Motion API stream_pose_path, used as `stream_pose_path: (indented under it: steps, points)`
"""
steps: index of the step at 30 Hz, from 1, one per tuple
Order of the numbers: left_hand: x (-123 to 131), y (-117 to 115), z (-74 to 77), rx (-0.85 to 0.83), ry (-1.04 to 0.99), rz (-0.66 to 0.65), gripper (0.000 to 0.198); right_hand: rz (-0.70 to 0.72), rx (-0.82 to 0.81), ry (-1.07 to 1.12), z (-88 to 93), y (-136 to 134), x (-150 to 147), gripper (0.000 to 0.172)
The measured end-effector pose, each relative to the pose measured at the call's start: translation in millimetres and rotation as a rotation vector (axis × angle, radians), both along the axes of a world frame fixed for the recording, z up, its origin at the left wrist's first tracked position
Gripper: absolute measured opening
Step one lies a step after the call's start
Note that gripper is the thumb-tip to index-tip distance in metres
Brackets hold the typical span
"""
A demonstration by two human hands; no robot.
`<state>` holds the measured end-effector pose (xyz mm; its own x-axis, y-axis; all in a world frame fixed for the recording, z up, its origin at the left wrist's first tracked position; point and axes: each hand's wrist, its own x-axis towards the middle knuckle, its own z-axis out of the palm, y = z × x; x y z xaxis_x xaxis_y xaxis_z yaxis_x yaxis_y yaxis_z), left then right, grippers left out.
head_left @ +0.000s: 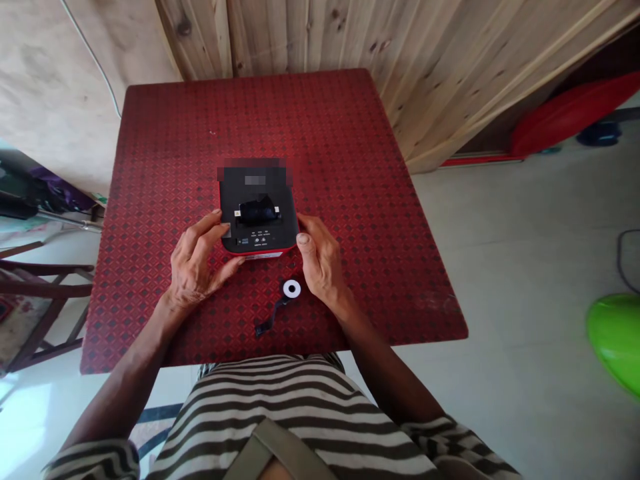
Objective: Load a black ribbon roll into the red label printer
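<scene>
- Striped shirt (295,407) fills the bottom of the view, nearest the camera, with a tan strap (280,450) across it.
- Between the two hands, a black box (257,223) with a red base sits flat on the worktop (350,167), near its middle and a little toward the person.
- A sunken well in the top of the box holds a dark glossy piece (259,211), which lies crosswise with a small pale tab at its left end; the far part of the lid is blurred.
- The left hand (197,263) is spread loosely. Its forefinger lies on the box's left edge and its thumb touches the near left corner; it is not clamped round anything.
- The right hand (320,263) is just beside the box's right side, with the thumb pressed against the near right corner. Its fingers curl out of sight, so I cannot tell whether they grip.
- A small white ring (291,289) lies on the worktop just nearer than the box, close to the right hand's wrist and apart from the box.
- A black strip (270,317) trails from the ring toward the person.
- The worktop is covered by a red diamond-patterned cloth.
- A wooden wall (310,33) stands behind it.
- A dark chair (45,293) stands to the left.
- A bright green thing (617,340) is on the floor at the right.
</scene>
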<state>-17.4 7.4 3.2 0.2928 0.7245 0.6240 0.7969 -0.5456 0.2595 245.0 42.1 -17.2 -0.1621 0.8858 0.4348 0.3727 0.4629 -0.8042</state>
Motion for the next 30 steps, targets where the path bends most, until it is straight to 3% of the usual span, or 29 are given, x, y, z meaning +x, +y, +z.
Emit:
stream_pose_path:
  steps: [11, 20, 30]
  points:
    - [0, 1, -9.0, 0.013, -0.048, 0.038, 0.063, 0.055, -0.026, 0.001, -19.1, 5, 3, 0.066]
    - [1, 3, -2.6, 0.058, -0.059, -0.016, 0.07, 0.066, -0.047, 0.009, -19.8, 6, 3, 0.07]
    - [4, 6, 7.7, -0.075, -0.175, 0.008, 0.061, 0.054, -0.052, 0.002, -18.4, 5, 4, 0.071]
